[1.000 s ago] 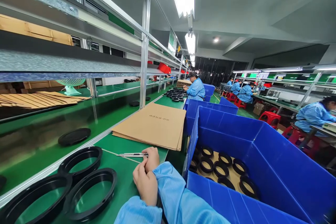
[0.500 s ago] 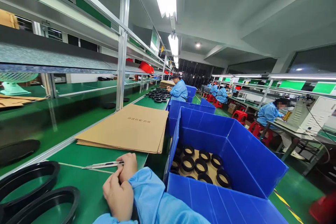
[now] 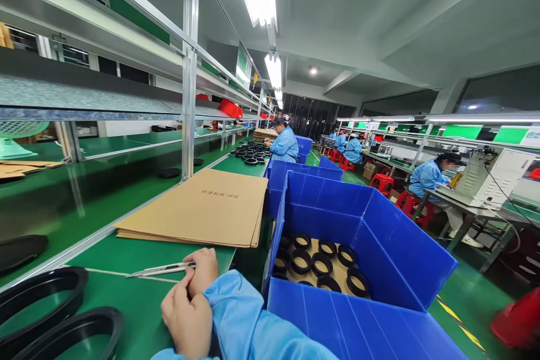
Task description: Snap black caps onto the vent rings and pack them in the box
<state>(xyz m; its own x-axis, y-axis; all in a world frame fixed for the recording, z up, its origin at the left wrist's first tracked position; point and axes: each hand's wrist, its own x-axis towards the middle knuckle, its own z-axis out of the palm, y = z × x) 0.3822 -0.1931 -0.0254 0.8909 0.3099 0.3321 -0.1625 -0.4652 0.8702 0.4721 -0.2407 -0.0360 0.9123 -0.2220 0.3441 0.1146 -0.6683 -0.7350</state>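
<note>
My right hand [image 3: 205, 271] rests on the green tabletop, its fingers closed round a slim pointed silver tool [image 3: 162, 270]. The tool's tip points left; whether it is a craft knife or tweezers I cannot tell. Just below, my left hand [image 3: 188, 315] lies against the right one with its fingers curled. The inside of that hand is hidden. Large black rings [image 3: 99, 323] lie at the lower left, apart from both hands. Beyond the hands is a flat stack of brown cardboard sheets [image 3: 198, 208] with printed characters on top.
A blue bin [image 3: 320, 194] with raised flaps stands at the right, holding several small black rings [image 3: 322, 264] on cardboard. A metal post [image 3: 189, 95] carries shelving above the bench. Further along, a person in blue [image 3: 284, 143] sits near piled black rings [image 3: 251, 153].
The whole view has shifted slightly left. Both hands keep nearly the same pose, and the silver tool stays in my right hand.
</note>
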